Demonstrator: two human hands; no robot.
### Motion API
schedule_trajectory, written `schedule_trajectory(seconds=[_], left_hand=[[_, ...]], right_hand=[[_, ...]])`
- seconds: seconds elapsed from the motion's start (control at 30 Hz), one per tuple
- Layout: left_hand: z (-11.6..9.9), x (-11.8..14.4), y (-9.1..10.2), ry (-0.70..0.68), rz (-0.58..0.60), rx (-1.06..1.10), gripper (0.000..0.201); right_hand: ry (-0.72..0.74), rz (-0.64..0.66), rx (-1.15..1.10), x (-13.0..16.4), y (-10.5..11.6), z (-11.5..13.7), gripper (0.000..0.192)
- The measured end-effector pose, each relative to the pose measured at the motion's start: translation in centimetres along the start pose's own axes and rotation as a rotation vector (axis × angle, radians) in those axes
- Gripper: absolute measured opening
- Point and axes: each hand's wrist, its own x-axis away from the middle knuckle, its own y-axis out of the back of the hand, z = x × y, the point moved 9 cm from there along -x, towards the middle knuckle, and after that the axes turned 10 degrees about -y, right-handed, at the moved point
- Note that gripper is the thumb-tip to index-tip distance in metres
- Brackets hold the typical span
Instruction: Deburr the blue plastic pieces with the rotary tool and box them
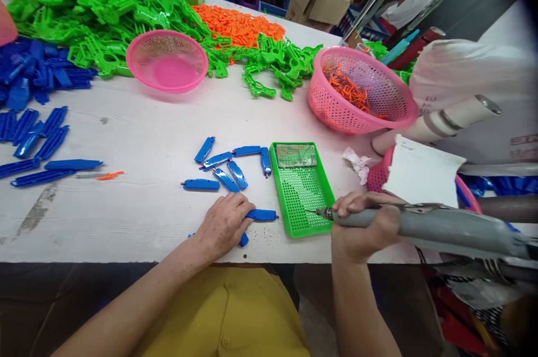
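My left hand (222, 222) rests on the table with its fingers curled onto the end of a blue plastic piece (264, 215), which points right. Another blue piece (244, 240) pokes out from under that hand. Wrapped in my right hand (361, 225) is a grey electric screwdriver (445, 228), held level, its bit pointing left over a green mesh tray (288, 205). A small greenish block (296, 156) lies at the tray's far end. Several glossy blue pieces (217, 160) with tiny orange tips lie loosely beyond my left hand.
Green plastic parts (105, 4) and orange parts (239, 26) are heaped at the back. Pink baskets stand at left (167, 60) and right (361, 88), the right one with orange bits inside. Blue shells (42, 74) pile up on the left. A crumpled tissue (356, 165) lies near the tray.
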Motion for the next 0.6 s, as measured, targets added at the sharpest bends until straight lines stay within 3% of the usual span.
schedule_trajectory(seconds=[0.33,0.6], left_hand=[[0.0,0.0,0.4,-0.018,-0.031,0.004,0.016],[0.1,0.2,0.3,-0.014,-0.038,0.009,0.018]], right_hand=[[-0.010,-0.009,-0.014,-0.4,-0.3,-2.0,0.018],[0.033,0.004,-0.033,-0.8,-0.5,-2.2,0.015]])
